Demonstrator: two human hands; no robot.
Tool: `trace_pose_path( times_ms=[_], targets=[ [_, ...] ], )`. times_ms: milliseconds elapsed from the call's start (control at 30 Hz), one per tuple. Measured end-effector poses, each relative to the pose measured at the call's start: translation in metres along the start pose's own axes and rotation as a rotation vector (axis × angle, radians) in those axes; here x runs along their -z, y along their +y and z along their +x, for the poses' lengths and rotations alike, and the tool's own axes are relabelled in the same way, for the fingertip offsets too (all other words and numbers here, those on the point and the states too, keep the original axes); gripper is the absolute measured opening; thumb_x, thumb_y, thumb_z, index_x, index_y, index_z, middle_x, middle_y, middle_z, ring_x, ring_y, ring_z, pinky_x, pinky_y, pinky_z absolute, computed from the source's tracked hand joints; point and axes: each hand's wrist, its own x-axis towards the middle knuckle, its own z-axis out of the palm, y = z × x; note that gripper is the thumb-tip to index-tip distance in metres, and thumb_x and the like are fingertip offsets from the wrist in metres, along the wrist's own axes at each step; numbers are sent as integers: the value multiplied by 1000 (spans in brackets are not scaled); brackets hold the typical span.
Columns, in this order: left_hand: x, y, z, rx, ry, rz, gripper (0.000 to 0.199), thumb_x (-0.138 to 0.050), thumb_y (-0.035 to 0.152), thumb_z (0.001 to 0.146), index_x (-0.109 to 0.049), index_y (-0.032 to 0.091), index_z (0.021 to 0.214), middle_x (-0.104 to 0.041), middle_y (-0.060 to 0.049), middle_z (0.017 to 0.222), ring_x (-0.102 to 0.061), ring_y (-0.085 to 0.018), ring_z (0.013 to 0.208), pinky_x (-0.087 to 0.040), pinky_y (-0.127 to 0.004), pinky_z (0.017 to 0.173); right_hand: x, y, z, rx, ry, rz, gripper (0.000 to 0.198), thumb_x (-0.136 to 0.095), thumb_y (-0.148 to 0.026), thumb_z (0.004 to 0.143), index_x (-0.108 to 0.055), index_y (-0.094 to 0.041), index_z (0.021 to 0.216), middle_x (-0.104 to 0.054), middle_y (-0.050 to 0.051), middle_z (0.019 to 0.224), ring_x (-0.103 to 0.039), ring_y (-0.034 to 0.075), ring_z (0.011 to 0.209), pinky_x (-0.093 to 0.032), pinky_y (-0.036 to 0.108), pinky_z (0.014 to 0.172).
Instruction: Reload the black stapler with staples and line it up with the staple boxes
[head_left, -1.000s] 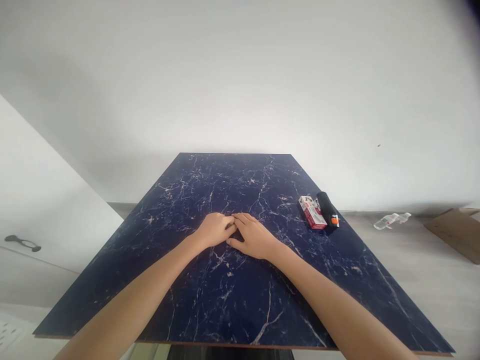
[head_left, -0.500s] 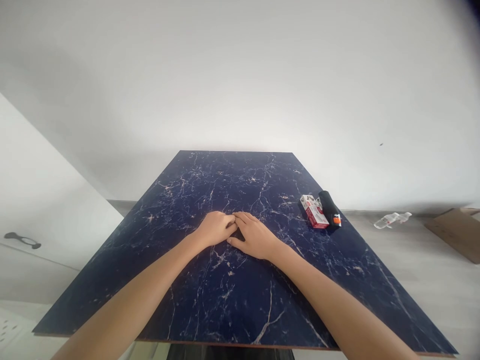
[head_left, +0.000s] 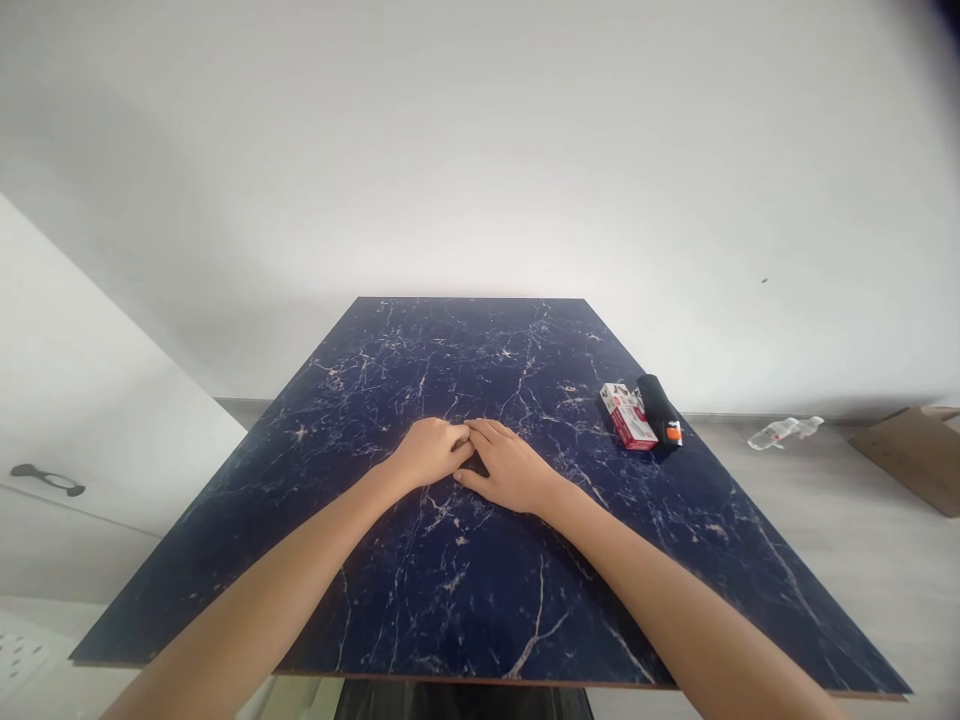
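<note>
My left hand (head_left: 430,452) rests on the dark blue marble-patterned tabletop (head_left: 442,350), its fingers curled in and its thumb pointing right. No object shows in it. My right hand (head_left: 510,468) lies palm down beside it, with fingers stretched out and the thumb apart. Its fingertips touch the curled fingers of the left hand, and a small gap shows between the two thumbs. On the table's right side lie a red and white box (head_left: 628,416) and, against it, a black rolled item (head_left: 658,408) with an orange and white label.
A clear plastic bottle (head_left: 784,433) lies on the floor at right, near a cardboard box (head_left: 911,455). A white wall (head_left: 480,150) stands behind the table. White furniture with a dark handle (head_left: 46,480) is at left.
The view has tilted very slightly, so the table and its things sit a little higher in the picture. Both hands keep the same pose and place on the table.
</note>
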Motion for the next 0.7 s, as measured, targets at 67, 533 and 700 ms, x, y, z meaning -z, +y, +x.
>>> trace_pose_path(
  times_ms=[67, 533, 700],
  targets=[
    [-1, -1, 0, -5, 0, 1, 36, -48, 32, 98, -56, 20, 65, -59, 0, 59, -51, -14, 53, -30, -28, 55, 0, 0, 0, 3, -4, -8, 58, -55, -50, 96, -55, -11, 139, -53, 18, 147, -46, 34, 138, -37, 52, 118],
    [-2, -2, 0, -14, 14, -4, 36, -48, 32, 98, -53, 19, 64, -59, 1, 59, -50, -13, 52, -28, -28, 55, -1, 0, 0, -5, -1, -11, 59, -54, -51, 96, -54, -11, 140, -52, 18, 148, -46, 34, 139, -37, 52, 118],
    [-2, -2, 0, -13, 18, -4, 35, -48, 31, 98, -55, 19, 66, -60, 1, 60, -50, -13, 53, -29, -28, 55, -1, 1, -1, 1, -7, -15, 59, -54, -51, 96, -55, -10, 139, -53, 18, 148, -46, 34, 139, -36, 51, 118]
  ],
)
